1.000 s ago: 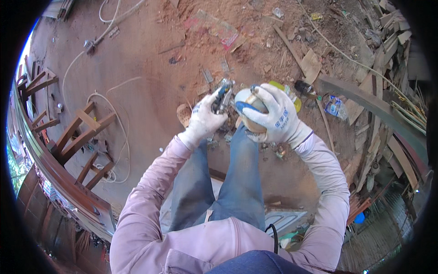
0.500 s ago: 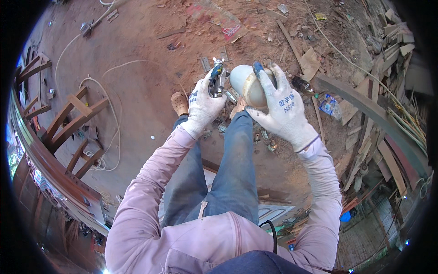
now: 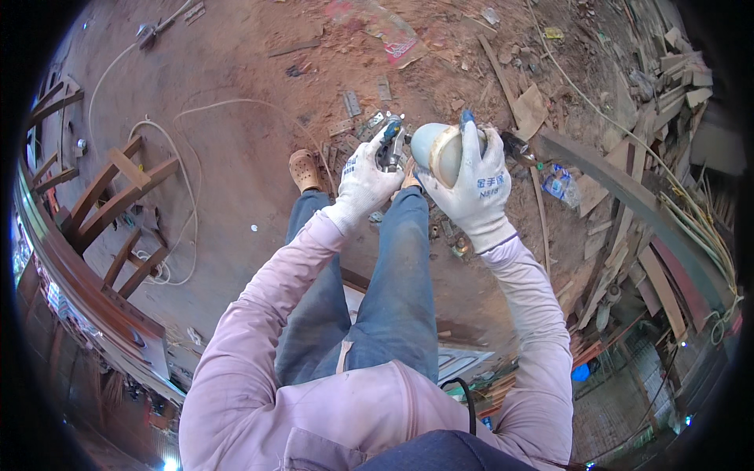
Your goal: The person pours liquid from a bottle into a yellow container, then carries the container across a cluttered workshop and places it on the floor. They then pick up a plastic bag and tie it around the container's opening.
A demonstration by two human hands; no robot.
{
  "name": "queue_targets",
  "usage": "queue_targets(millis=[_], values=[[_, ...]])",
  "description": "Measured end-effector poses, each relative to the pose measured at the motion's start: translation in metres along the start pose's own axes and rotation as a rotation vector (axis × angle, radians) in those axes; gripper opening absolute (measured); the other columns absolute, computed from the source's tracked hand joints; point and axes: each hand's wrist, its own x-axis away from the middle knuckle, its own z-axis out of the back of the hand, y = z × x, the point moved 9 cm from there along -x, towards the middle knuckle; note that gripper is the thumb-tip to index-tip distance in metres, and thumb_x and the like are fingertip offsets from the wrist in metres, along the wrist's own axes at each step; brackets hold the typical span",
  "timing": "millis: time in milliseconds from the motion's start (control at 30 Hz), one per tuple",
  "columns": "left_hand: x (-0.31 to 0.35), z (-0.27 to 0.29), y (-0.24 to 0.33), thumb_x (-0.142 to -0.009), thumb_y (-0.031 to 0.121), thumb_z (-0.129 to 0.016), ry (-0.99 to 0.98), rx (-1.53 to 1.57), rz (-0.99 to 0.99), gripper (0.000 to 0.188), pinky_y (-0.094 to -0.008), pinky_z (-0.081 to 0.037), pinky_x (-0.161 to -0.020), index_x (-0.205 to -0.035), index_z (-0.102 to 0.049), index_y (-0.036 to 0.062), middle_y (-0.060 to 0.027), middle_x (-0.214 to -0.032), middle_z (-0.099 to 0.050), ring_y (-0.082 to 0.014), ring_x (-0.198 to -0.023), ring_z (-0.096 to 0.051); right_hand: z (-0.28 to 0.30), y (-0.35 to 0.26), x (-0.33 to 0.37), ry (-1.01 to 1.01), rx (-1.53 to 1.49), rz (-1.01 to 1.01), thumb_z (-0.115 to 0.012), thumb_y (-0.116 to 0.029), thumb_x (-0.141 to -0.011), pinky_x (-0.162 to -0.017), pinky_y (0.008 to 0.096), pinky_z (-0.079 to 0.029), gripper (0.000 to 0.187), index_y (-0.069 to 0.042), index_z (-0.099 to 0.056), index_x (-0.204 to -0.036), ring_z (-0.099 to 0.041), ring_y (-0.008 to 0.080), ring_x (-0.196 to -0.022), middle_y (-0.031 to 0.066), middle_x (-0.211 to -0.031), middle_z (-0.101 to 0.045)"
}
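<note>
In my gloved left hand (image 3: 367, 180) is a metal spray gun (image 3: 393, 149), held upright with the fingers wrapped round its body. Just to its right, a rounded whitish cup (image 3: 428, 146) with a stained cream band round it lies tilted in my right hand (image 3: 481, 182). The thumb and fingers of that hand clasp the cup, and its glove has dark blue stains on a fingertip. A narrow gap separates gun and cup. The cup's inside is hidden.
Hinge-like metal plates (image 3: 351, 103) and small hardware lie on the dirt floor beyond my feet. A pale hose (image 3: 185, 169) loops beside wooden frames (image 3: 98, 200) at left. Planks and a long beam (image 3: 628, 188) are heaped at right, near a crumpled plastic bag (image 3: 561, 184).
My left hand and the spray gun have shifted right. The cup in my right hand has turned slightly and sits a little lower. The whole view has shifted slightly.
</note>
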Motion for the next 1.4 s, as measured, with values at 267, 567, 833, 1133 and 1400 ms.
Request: queue_targets(millis=[267,567,833,1133,1400], values=[[0.009,0.025,0.01,-0.073,0.017,-0.072,-0.203,-0.266,-0.145,0.067,-0.0377,-0.051,-0.092,-0.138,-0.054,0.0131,-0.0156,-0.115,-0.063,-0.0287,-0.107,-0.063,0.001,-0.046,0.007,-0.241,-0.123,0.978,-0.079,-0.05,-0.061,-0.091,0.0463,-0.051,0.067,-0.027,-0.063,-0.122,-0.058,0.0365,-0.11,0.0182,-0.119,-0.055],[0.02,0.017,-0.024,-0.081,0.026,-0.069,0.307,-0.003,0.039,0.069,-0.0486,-0.05,-0.086,-0.144,-0.043,0.0195,-0.0219,-0.109,-0.056,-0.0408,-0.1,-0.061,-0.032,-0.01,-0.023,-0.1,-0.027,-0.144,-0.079,-0.055,-0.068,-0.076,0.043,-0.053,0.091,-0.01,-0.045,-0.139,-0.063,0.0329,-0.094,0.0199,-0.114,-0.053],[0.029,0.015,-0.064,-0.081,0.031,-0.071,0.197,0.195,0.17,0.073,-0.0454,-0.046,-0.097,-0.146,-0.04,0.0167,-0.0246,-0.117,-0.055,-0.041,-0.113,-0.057,-0.027,-0.065,-0.034,-0.315,0.197,0.338,-0.08,-0.044,-0.071,-0.085,0.0473,-0.051,0.087,-0.017,-0.044,-0.145,-0.058,0.0361,-0.105,0.0215,-0.137,-0.049],[0.043,0.017,-0.077,-0.077,0.027,-0.07,0.214,0.174,0.272,0.075,-0.046,-0.046,-0.097,-0.145,-0.04,0.0165,-0.0252,-0.119,-0.054,-0.0427,-0.113,-0.056,-0.058,-0.06,-0.04,-0.45,0.225,-0.018,-0.077,-0.057,-0.07,-0.059,0.0418,-0.055,0.083,-0.012,-0.047,-0.134,-0.069,0.0317,-0.071,0.014,-0.115,-0.056],[0.051,0.037,-0.114,-0.076,0.02,-0.069,0.228,0.268,0.151,0.076,-0.0453,-0.046,-0.097,-0.146,-0.039,0.018,-0.0233,-0.117,-0.054,-0.0397,-0.112,-0.057,-0.062,-0.123,-0.022,-0.379,0.227,0.785,-0.08,-0.058,-0.063,-0.069,0.0378,-0.054,0.08,-0.034,-0.055,-0.135,-0.058,0.029,-0.091,0.0136,-0.13,-0.049]])
